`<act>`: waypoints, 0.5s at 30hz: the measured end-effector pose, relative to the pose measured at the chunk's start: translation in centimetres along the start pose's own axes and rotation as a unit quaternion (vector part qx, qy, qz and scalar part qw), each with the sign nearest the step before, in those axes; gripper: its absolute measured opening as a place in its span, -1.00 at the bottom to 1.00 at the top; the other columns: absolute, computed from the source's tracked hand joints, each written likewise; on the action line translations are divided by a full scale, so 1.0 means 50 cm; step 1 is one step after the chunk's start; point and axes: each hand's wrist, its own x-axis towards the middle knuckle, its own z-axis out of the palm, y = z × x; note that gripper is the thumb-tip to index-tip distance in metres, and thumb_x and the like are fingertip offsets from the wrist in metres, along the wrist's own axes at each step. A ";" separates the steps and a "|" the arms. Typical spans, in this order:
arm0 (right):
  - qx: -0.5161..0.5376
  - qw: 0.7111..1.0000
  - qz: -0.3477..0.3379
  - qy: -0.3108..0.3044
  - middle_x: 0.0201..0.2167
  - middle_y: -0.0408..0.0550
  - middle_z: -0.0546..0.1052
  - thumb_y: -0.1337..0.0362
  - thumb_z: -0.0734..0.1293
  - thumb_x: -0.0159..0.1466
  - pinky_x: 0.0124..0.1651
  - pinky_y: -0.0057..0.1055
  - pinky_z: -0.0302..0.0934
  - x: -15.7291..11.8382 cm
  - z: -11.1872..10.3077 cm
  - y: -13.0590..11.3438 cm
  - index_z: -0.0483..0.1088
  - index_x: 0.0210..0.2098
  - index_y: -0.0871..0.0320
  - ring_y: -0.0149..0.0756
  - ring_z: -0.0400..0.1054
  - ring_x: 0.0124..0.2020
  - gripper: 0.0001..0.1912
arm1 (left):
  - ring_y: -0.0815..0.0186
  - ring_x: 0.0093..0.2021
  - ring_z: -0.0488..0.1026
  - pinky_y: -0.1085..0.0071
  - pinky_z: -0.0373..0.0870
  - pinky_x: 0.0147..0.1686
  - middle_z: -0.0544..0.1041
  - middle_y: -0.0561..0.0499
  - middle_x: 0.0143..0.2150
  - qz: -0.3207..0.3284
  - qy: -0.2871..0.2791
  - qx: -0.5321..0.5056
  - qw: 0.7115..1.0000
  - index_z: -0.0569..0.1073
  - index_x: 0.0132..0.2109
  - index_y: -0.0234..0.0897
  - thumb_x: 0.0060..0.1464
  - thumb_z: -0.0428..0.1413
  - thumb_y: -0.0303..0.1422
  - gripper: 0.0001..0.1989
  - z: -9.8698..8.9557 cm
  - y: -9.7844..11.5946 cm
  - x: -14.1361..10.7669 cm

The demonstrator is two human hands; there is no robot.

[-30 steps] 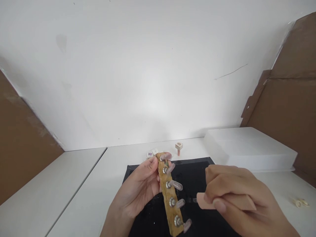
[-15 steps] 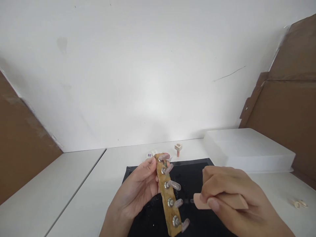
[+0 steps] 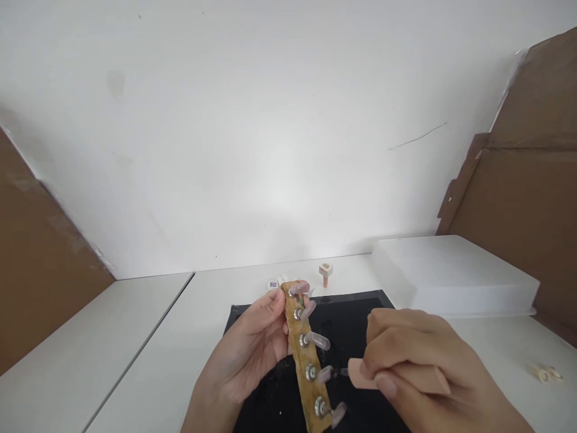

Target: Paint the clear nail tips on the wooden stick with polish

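Note:
My left hand (image 3: 253, 349) is closed around the upper end of a narrow wooden strip (image 3: 303, 355), tilted upright. Several round metal mounts run along it, each bearing a pale, see-through pinkish nail tip (image 3: 318, 341) that points right. My right hand (image 3: 419, 361) grips the peach-coloured handle of a nail polish brush (image 3: 363, 374). Its thin dark brush end reaches left to the second nail tip from the bottom (image 3: 325, 374) and seems to touch it. The strip's lower end is close to the frame's bottom edge.
Below the hands lies a black mat (image 3: 356, 337) on a white table (image 3: 148, 361). Behind stand a small pale square holder on a pink stem (image 3: 325, 273) and small white pieces (image 3: 273, 284). A white box (image 3: 455, 270) and small beige rings (image 3: 544, 373) are at right.
My right hand has moved slightly left with the brush, whose end now meets the nail tip it was just short of. My left hand and the strip have hardly moved.

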 end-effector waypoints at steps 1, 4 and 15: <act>-0.013 1.000 0.007 0.005 -0.68 -0.27 0.30 0.60 0.20 0.08 -0.62 -0.58 0.04 -0.002 0.000 -0.001 0.34 -0.51 0.12 -0.52 0.18 -0.67 -0.74 | 0.33 -0.29 0.48 0.38 0.53 -0.34 0.54 -0.08 -0.28 0.000 0.000 0.000 1.000 0.60 -0.09 -0.40 0.21 0.13 -0.38 -0.78 -0.002 0.000 -0.001; -0.027 0.999 0.017 0.001 -0.65 -0.28 0.29 0.61 0.21 0.09 -0.59 -0.58 0.04 -0.011 0.000 -0.001 0.32 -0.49 0.12 -0.53 0.18 -0.66 -0.74 | 0.33 -0.28 0.48 0.39 0.53 -0.32 0.55 -0.08 -0.25 -0.002 0.010 0.004 1.000 0.60 -0.07 -0.39 0.21 0.13 -0.37 -0.77 -0.012 0.001 -0.002; 0.042 0.999 -0.034 -0.011 -0.60 -0.20 0.41 0.49 0.30 0.23 -0.55 -0.59 0.14 0.004 0.007 0.005 0.42 -0.36 0.14 -0.50 0.25 -0.61 -0.86 | 0.32 -0.28 0.48 0.31 0.53 -0.23 0.55 -0.07 -0.23 -0.003 0.001 0.015 1.000 0.58 -0.05 -0.37 0.22 0.12 -0.36 -0.76 -0.006 0.007 0.001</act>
